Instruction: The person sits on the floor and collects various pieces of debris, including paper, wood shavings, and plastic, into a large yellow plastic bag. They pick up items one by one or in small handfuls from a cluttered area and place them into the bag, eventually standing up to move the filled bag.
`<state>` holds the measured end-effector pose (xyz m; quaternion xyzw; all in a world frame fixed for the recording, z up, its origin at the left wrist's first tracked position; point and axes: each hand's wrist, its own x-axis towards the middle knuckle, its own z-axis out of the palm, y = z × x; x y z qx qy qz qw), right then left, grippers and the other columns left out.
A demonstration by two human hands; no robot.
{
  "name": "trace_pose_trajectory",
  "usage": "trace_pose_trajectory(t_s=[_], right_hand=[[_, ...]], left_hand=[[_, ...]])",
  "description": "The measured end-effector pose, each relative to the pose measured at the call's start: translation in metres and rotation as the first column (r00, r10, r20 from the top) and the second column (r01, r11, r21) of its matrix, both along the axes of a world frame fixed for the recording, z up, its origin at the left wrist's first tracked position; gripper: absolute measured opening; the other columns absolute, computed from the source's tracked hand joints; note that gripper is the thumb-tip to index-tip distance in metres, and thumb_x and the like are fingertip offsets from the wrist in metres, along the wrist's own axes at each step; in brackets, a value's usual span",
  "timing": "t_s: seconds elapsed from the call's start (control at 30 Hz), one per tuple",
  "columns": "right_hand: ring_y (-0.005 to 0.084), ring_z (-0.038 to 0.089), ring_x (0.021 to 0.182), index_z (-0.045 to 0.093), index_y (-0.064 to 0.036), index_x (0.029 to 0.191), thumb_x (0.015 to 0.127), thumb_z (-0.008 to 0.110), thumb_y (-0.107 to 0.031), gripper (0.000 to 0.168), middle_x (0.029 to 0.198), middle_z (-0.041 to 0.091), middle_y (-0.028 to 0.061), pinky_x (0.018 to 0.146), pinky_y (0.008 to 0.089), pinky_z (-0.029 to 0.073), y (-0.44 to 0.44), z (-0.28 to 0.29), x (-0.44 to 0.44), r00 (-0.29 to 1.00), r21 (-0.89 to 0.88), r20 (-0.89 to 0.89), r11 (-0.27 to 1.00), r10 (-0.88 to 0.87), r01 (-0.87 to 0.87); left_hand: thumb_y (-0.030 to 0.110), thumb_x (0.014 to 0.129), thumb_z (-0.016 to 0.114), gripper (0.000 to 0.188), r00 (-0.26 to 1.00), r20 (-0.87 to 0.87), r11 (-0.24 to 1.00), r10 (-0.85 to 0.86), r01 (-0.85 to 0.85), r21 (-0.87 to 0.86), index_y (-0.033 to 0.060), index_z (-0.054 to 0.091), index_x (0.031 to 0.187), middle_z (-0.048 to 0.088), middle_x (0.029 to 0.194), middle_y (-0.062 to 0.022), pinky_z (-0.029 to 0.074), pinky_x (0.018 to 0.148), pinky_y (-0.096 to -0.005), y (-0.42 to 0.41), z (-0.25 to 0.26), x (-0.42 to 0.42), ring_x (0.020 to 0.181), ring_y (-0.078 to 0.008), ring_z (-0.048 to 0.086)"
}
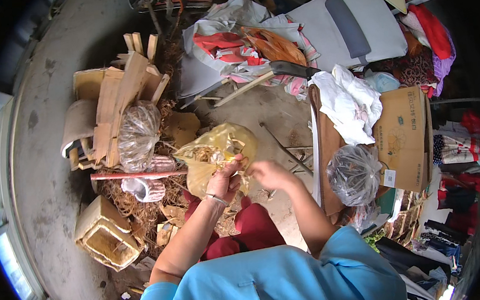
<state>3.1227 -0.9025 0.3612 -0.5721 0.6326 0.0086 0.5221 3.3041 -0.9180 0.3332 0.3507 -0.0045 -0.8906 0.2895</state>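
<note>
A translucent yellow plastic bag lies open in front of my knees, with pale scraps visible inside. My left hand, a bracelet at its wrist, is closed at the bag's near edge with its thumb pressed on the fingers. Just to the right, my right hand is beside the bag's rim, blurred. Whether its fingertips hold any of the plastic cannot be made out. A reddish stick extends leftward from near the bag.
Wood pieces and a tied clear bag stand at left, above a worn open box. On the right are a cardboard box, another clear bag and white cloth. A black-handled knife lies farther back.
</note>
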Motion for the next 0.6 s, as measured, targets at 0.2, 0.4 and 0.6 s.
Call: trace_pose_trajectory(t_s=[0.2,0.4,0.6], right_hand=[[0.021,0.066,0.076,0.067,-0.005,0.092,0.081,0.056,-0.008,0.015,0.084,0.069,0.0096,0.069,0.0333,0.052,-0.032,-0.252,-0.133,0.817,-0.244,-0.084,0.806,-0.571,0.539],[0.0312,0.065,0.079,0.069,-0.007,0.091,0.074,0.06,-0.01,0.02,0.086,0.067,0.0168,0.072,0.0348,0.051,-0.054,-0.446,-0.222,0.769,-0.303,-0.456,0.89,-0.448,0.34],[0.0371,0.056,0.107,0.062,-0.006,0.111,0.074,0.065,-0.011,0.038,0.116,0.058,0.0226,0.089,0.0387,0.047,-0.137,-0.526,-0.264,0.721,-0.233,-0.569,0.919,-0.395,0.319]], left_hand=[[0.014,0.092,0.052,0.018,0.995,0.077,0.998,0.062,-0.062,-0.01,0.0086,0.062,0.107,0.065,0.102,-0.0024,0.021,0.042,-0.019,-0.047,-0.069,0.006,0.044,-0.0036,0.028],[0.004,0.088,0.053,0.026,0.978,0.209,0.989,0.0,0.03,-0.142,0.0043,0.059,0.113,0.058,0.075,0.0052,0.021,0.042,-0.0186,-0.088,-0.112,0.017,0.045,-0.002,0.031],[-0.004,0.081,0.055,0.029,0.99,0.089,0.905,0.113,-0.065,-0.42,0.0029,0.059,0.109,0.059,0.116,-0.0198,0.035,0.054,-0.0162,-0.116,-0.161,0.032,0.061,-0.0059,0.045]])
